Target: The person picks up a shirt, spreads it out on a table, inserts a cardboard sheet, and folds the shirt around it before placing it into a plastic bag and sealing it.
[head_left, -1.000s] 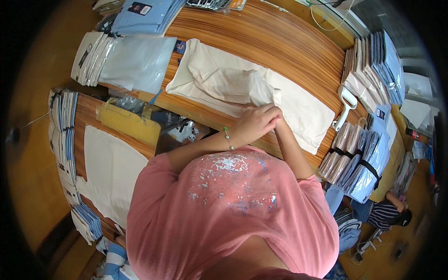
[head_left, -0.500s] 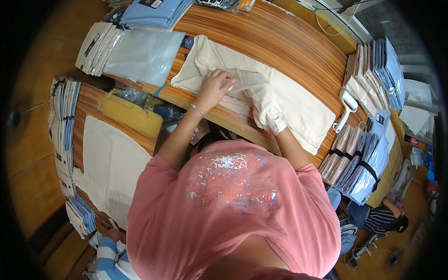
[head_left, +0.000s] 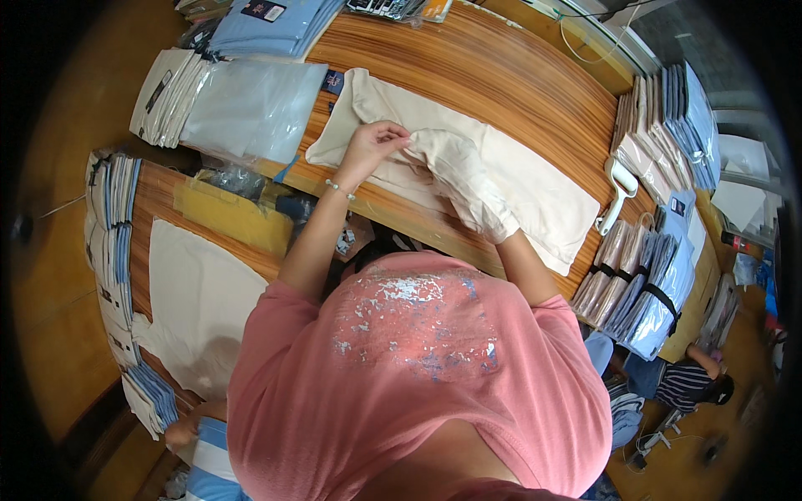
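- We see moderate, fairly even light on the worktop (head_left: 501,75), though we cannot place its source
- We notice soft shading in the folds of the cream cloth (head_left: 535,184)
- We catch glare on the clear plastic sleeve (head_left: 255,108) and the wrapped blue packets (head_left: 656,309)
- We find the middle clear, the rim dimmer and softer, straight edges bowed, corners black

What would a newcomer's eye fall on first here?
Probably the pink shirt with its flaking print, filling the lower middle. Above, on the wood-grained table, lies cream cloth, the right hand hidden in a crumpled tube of it, the left hand at the tube's upper-left end. Right of it lies a white roller.
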Demonstrator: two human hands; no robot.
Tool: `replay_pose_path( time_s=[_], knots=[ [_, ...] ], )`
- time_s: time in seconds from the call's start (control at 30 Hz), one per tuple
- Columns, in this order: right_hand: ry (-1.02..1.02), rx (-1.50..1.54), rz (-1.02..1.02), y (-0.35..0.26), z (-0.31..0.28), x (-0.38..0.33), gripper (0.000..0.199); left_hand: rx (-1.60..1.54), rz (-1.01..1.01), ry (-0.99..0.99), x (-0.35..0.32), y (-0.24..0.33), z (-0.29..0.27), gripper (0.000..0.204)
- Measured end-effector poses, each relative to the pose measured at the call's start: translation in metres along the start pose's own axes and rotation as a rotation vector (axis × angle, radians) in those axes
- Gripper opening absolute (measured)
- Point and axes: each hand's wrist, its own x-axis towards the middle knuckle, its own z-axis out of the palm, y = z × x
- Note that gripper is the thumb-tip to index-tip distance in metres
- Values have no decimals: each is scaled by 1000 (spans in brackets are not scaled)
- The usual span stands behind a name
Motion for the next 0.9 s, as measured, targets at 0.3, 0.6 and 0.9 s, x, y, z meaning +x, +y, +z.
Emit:
replay_pose_path(
  time_s=[0.3,0.6,0.9],
  knots=[
    [-77,-253,-96,7,-6,11,35,18,-36,-102,13,15,-12,9],
    [1,-206,15,-2,6,58,7,-36,-4,-152,20,23,-6,10],
    [66,-301,11,-8,1,43,11,1,28,-106,23,27,-10,8]
  ],
)
